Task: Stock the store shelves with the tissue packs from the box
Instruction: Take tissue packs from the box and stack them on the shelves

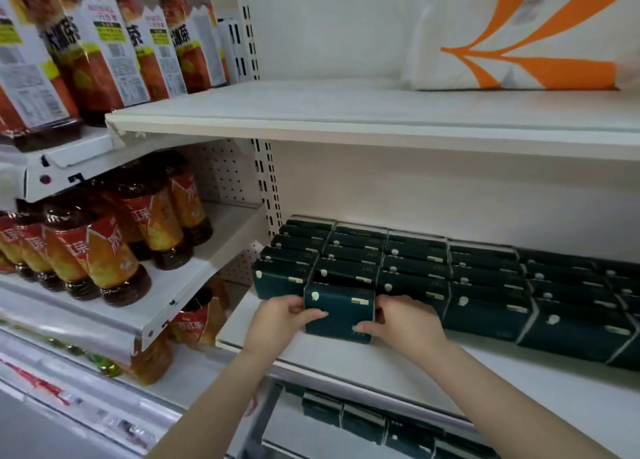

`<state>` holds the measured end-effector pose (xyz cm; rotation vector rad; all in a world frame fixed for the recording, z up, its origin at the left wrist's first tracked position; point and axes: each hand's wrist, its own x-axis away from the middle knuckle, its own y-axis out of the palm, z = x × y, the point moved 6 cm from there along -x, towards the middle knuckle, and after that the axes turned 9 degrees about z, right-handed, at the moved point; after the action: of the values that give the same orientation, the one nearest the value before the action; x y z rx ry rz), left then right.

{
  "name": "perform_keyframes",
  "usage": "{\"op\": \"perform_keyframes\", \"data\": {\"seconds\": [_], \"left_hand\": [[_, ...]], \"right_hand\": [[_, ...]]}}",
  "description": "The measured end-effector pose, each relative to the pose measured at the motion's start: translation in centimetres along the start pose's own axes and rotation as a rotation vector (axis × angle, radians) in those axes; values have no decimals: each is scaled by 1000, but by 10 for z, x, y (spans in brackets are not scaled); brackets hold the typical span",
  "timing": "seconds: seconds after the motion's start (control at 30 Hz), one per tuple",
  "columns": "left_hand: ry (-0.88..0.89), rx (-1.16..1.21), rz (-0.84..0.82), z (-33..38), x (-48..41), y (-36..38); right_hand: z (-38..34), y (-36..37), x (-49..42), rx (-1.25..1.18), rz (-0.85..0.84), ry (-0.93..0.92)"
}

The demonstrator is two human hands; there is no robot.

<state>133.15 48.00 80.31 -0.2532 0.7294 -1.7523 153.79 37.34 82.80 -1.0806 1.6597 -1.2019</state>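
We note the left hand (277, 320) and right hand (405, 323) clamped on 1 dark green rectangular tissue pack (339, 315) on the white metal shelf (346, 365), 6 o'clock of the stocked rows (485, 278). We judge stocking well advanced, with front space left.

A dark green rectangular tissue pack (339, 315) stands upright at the front of its row on the white shelf (346, 358), gripped at each end by the left hand (277, 323) and right hand (405, 323). Behind and beside it, matching dark green packs (485, 285) fill the rows.
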Motion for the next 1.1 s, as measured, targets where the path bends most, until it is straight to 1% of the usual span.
{"op": "perform_keyframes", "data": {"seconds": [0.07,0.1,0.2,0.3,0.47,0.67,0.87,1.0,1.1], "left_hand": [[47,-167,82,-1,-3,-3],[53,-201,101,-1,-5,-3],[27,-228,101,-3,-10,-2],[16,-299,100,-3,-16,-1],[7,-373,90,-5,-25,4],[10,-485,156,-4,-25,1],[-75,-481,54,1,-29,2],[-71,-444,-81,2,-22,8],[-51,-461,-106,-4,-7,3]], "right_hand": [[-4,0,-4,55,7,-13],[-5,-1,-7,97,18,-21],[-6,0,-11,219,41,-42],[-5,1,-13,281,41,-48],[-5,3,-17,295,64,-34],[-2,6,-23,262,91,-9],[-3,4,-25,259,71,6],[-7,0,-15,263,77,1],[-7,-6,0,220,29,24]]}}
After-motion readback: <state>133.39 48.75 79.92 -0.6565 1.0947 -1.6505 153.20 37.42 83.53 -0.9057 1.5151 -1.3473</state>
